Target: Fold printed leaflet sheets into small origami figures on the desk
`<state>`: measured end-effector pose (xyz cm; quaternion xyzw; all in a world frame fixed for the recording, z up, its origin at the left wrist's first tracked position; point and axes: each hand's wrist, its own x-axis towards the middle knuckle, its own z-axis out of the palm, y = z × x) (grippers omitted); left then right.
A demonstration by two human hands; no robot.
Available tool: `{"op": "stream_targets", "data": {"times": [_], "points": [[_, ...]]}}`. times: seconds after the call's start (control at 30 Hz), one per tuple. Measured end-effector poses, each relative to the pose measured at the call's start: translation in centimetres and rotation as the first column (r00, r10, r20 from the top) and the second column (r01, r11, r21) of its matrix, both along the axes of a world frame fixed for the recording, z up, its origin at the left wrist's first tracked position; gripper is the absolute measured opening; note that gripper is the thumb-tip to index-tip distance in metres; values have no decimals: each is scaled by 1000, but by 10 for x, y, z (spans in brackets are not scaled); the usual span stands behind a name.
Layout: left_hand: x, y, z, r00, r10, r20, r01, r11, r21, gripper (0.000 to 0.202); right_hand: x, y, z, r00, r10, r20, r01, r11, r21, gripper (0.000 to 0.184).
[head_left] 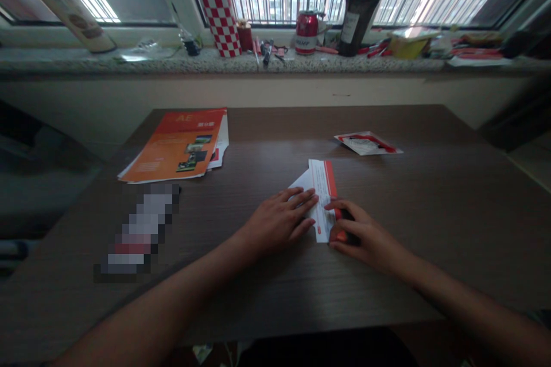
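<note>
A folded piece of printed paper (321, 178), white with a red strip along its right side, lies on the table in front of me. Across its left part rests my left hand (282, 218), fingers stretched out flat and pressing on the sheet. A white flap of the paper sticks out at an angle above those fingers. At the paper's right edge, my right hand (361, 235) is closed around a small black and orange object (350, 223). The fingers cover much of it, so its kind cannot be made out.
Orange printed booklets (172, 146) lie at the back left of the brown table (241, 298). Nearer is a pixelated, blurred-out item (138, 232). A folded red and white paper (368, 143) sits at the back right. Bottles, a red can (306, 31) and clutter line the windowsill (163, 66).
</note>
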<state>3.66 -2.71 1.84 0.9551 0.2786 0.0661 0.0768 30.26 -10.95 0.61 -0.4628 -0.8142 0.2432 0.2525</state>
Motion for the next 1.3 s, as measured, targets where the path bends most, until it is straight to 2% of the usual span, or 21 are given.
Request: {"op": "stream_targets", "data": {"times": [0.1,0.27,0.33,0.53,0.67,0.8,1.03,1.3], "points": [[-1,0,-2,1000,-2,7,2,1000,4,56,1,1,0,1000,3,8,-3,1000,-2,7],[-2,1,-3,1000,-7,21,6,1000,12,54,6,4,0,999,-2,51,-2,998,66,36],[-2,1,-2,1000,-6,28,5,1000,12,54,8,6,0,995,-5,100,-6,994,109,42],[1,1,-2,999,2,51,-2,1000,-1,55,13,7,-2,969,83,235,-120,981,150,43],[5,0,-3,995,37,93,-36,999,-12,52,12,7,-1,946,114,303,-167,974,153,52],[5,0,-5,990,69,125,-63,997,-47,51,9,6,0,925,119,360,-190,967,170,51],[4,2,-5,990,73,117,-63,994,-91,52,11,8,1,929,136,343,-204,964,170,46],[3,2,-5,993,59,103,-51,995,-83,54,15,9,-2,931,160,328,-221,963,157,51]]}}
